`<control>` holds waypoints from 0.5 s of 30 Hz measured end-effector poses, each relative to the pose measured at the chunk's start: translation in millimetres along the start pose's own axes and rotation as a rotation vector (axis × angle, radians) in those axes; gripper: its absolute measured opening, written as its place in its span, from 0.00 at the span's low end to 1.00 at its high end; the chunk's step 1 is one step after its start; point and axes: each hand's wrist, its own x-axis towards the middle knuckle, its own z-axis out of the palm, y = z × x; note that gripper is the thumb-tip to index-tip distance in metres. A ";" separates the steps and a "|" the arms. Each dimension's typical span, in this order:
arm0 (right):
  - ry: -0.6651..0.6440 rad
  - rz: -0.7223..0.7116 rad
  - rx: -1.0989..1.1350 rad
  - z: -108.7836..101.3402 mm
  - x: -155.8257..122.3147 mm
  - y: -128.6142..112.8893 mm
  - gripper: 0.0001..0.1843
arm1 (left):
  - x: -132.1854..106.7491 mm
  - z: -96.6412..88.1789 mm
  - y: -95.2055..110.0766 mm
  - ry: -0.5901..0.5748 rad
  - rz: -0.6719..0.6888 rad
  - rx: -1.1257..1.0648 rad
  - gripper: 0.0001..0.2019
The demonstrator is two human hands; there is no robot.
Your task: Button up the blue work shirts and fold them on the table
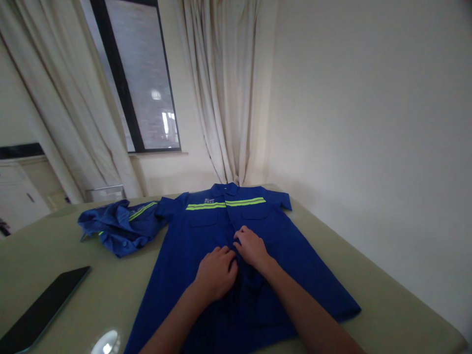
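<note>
Left hand (pixel 217 273), right hand (pixel 251 247): our fingers curl over the shirt (pixel 217 233); grip, we cannot tell | collar (pixel 231 190) near surface (pixel 105 290) far edge, likely keeping the front within reach

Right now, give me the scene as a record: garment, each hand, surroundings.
garment: blue shirt, front up, collar at far end, yellow-green stripes across chest
left hand: on shirt front, near centre; grip unclear
right hand: on shirt front, beside and slightly beyond the left; grip unclear
surface: greenish table
picture left: crumpled blue garment; nearer, dark flat object, identity unclear
background: window, pale curtain
</note>
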 end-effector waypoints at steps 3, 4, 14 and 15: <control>0.009 0.010 -0.008 7.5 1.4 3.0 0.06 | 27.9 -1.8 -4.9 0.027 -0.191 -0.063 0.16; 0.017 0.010 -0.002 9.5 1.1 4.5 0.06 | 37.7 1.0 -6.9 0.052 -0.245 -0.066 0.18; 0.036 -0.044 0.062 11.4 -0.3 9.2 0.09 | 60.2 30.1 -27.1 0.206 -0.245 -0.222 0.10; 0.033 -0.044 0.077 12.0 0.3 9.1 0.09 | 59.9 30.2 -29.3 0.210 -0.228 -0.237 0.10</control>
